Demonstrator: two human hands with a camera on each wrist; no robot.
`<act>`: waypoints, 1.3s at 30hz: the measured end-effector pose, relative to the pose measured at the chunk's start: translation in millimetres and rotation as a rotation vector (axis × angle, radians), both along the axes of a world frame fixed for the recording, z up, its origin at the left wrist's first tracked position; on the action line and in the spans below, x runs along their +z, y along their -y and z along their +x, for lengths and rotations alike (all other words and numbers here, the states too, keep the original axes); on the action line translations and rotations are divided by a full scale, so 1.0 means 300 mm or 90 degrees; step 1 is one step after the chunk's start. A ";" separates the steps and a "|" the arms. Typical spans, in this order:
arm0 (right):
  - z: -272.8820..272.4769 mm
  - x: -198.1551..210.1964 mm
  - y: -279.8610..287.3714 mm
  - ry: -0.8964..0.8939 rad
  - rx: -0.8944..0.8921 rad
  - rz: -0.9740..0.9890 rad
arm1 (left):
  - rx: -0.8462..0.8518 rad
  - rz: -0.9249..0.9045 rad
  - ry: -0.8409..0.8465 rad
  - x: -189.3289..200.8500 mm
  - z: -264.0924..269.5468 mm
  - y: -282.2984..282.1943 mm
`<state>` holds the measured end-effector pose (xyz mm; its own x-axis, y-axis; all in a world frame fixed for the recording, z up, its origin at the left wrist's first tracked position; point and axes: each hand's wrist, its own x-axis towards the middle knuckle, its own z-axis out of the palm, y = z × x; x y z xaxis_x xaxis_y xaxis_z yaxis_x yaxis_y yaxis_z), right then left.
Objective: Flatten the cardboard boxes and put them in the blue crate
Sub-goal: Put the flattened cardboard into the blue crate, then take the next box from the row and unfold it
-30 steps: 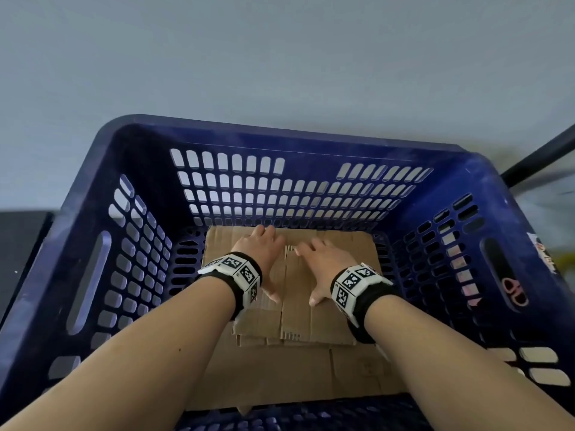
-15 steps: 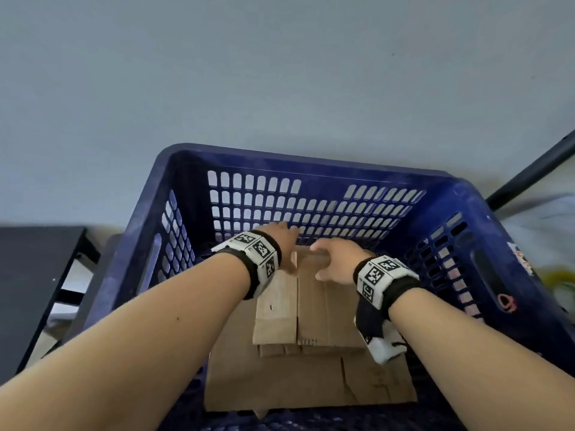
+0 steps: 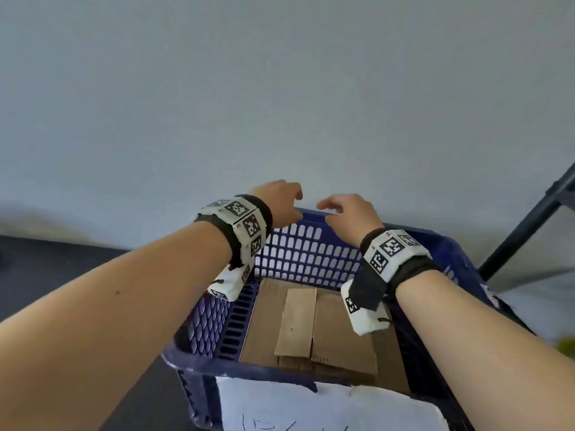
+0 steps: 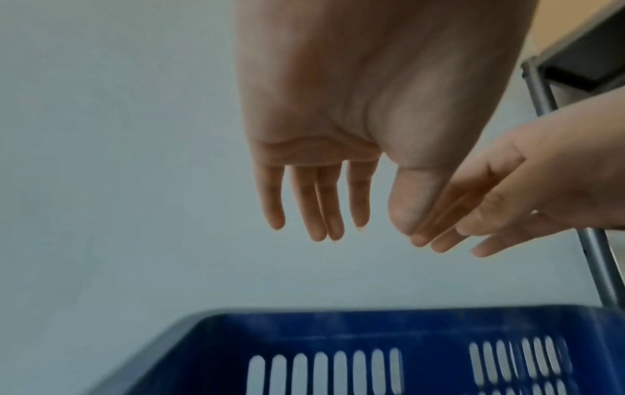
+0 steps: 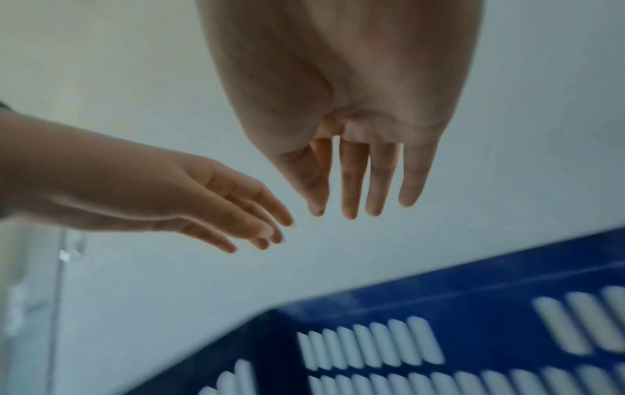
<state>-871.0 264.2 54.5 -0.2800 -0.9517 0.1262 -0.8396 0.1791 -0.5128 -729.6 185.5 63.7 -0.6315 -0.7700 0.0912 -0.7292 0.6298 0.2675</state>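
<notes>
The blue crate fills the lower middle of the head view, its slotted far wall set close to a pale wall, with a white paper label on its near side. Inside, a large flattened cardboard sheet lies on the crate floor, and a smaller folded flattened box rests on top of it, flaps flat and edges roughly square to the crate. A dark metal pole leans at the right.

Both hands are empty and above the far rim. The left hand and the right hand hover near each other without touching, fingers loose and spread (the wrist views show the palms bare and nothing pinched).

The step in hand looks like the release after stowing: the cardboard sits in the crate and the hands are clear of it. Whether more boxes wait outside the frame cannot be told. If so, the next move calls for turning away to fetch one; if not, the task seems done.
</notes>
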 end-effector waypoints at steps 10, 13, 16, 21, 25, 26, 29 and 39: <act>0.430 0.064 -0.115 0.112 0.167 -0.160 | 0.199 -0.046 -0.172 0.048 0.475 -0.163; 0.555 0.061 -0.101 0.116 0.219 -0.147 | 0.244 -0.047 -0.180 0.026 0.629 -0.202; 0.716 0.047 -0.057 0.110 0.263 -0.134 | 0.296 -0.030 -0.187 -0.010 0.805 -0.223; 1.049 -0.004 0.032 0.106 0.340 -0.095 | 0.354 0.002 -0.196 -0.069 1.110 -0.214; 1.325 -0.070 0.123 0.103 0.361 -0.066 | 0.387 0.014 -0.190 -0.138 1.351 -0.161; 1.394 -0.091 0.148 0.106 0.362 -0.057 | 0.392 0.018 -0.187 -0.157 1.418 -0.144; 1.608 -0.165 0.228 0.114 0.366 -0.021 | 0.402 0.025 -0.173 -0.210 1.640 -0.087; 2.142 -0.363 0.471 0.105 0.342 0.103 | 0.441 0.080 -0.193 -0.368 2.267 0.156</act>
